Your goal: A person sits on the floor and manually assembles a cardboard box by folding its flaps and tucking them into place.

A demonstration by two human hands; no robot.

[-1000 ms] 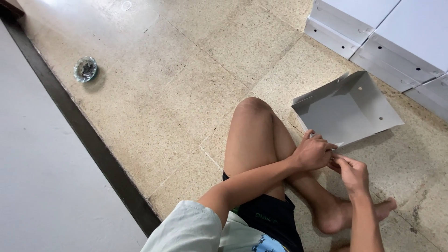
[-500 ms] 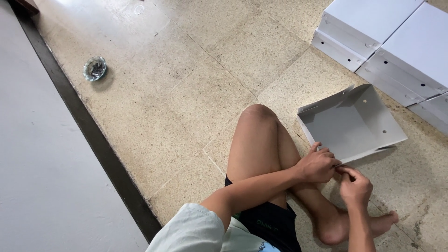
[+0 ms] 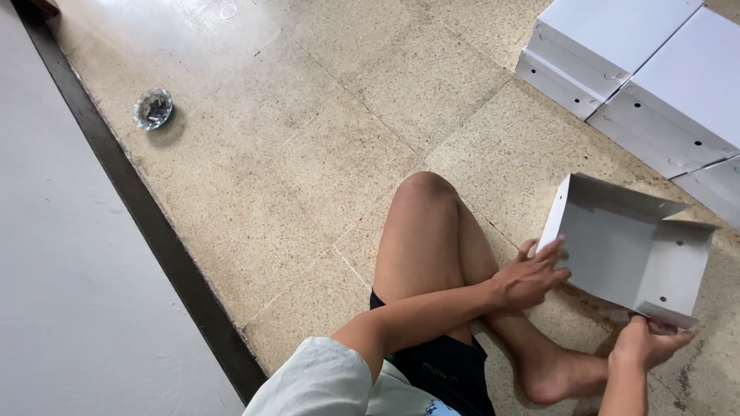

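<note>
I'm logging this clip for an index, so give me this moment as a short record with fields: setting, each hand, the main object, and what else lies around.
setting: person seated on a speckled tile floor, legs folded
left hand: fingers spread on the left wall of the grey cardboard box
right hand: pinching the box's near bottom corner
grey cardboard box: half-folded, open, tilted up off the floor
white boxes: closed, side by side, upper right
small glass dish: upper left, beside a dark floor strip

white boxes (image 3: 655,69) run off the right edge | right hand (image 3: 644,343) fingertips tucked under grey box (image 3: 628,250) | glass dish (image 3: 153,108) contents too tiny
</note>
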